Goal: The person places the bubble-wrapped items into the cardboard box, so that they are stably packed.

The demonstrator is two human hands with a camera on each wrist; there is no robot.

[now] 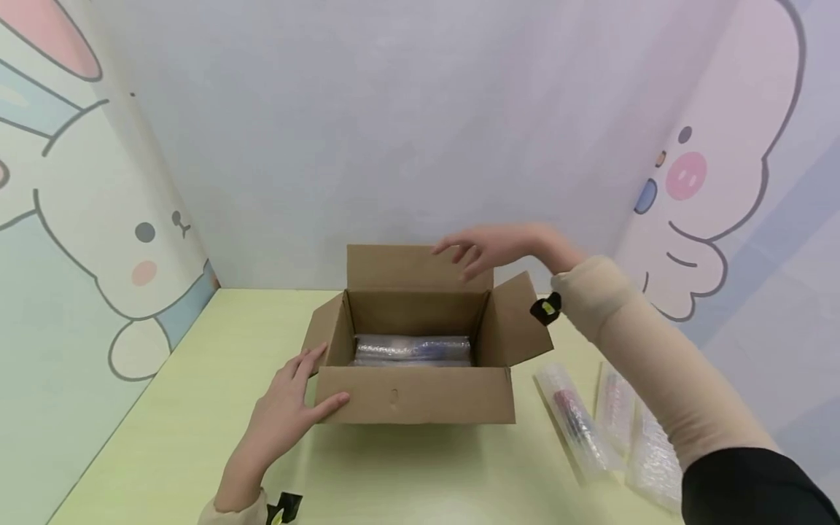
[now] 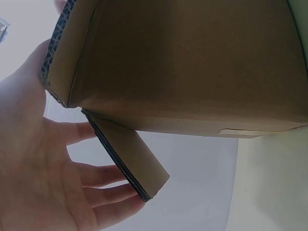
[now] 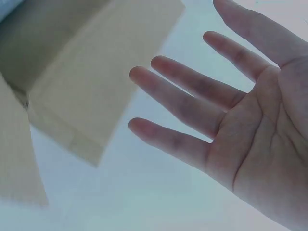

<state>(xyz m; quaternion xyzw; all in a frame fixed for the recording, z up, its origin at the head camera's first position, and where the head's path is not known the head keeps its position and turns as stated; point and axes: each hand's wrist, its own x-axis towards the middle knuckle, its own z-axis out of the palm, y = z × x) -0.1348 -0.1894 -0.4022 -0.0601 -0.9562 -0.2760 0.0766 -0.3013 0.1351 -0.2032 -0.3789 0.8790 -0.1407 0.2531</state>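
A cardboard box (image 1: 416, 395) stands on the table with its flaps folded outward. Inside lie bubble-wrapped packages (image 1: 412, 348), one above another. My left hand (image 1: 282, 408) rests at the box's front left corner, thumb over the front flap and straight fingers against the left flap (image 2: 130, 156). Above the back right of the box hovers my right hand (image 1: 495, 246); its spread fingers (image 3: 178, 106) hold nothing and are apart from the flaps.
To the right of the box lie a bubble-wrapped roll (image 1: 577, 419) with something reddish and dark inside, and more bubble-wrapped packages (image 1: 656, 459), partly behind my right sleeve. A pale wall (image 1: 394, 131) rises behind the yellow-green table (image 1: 190, 408).
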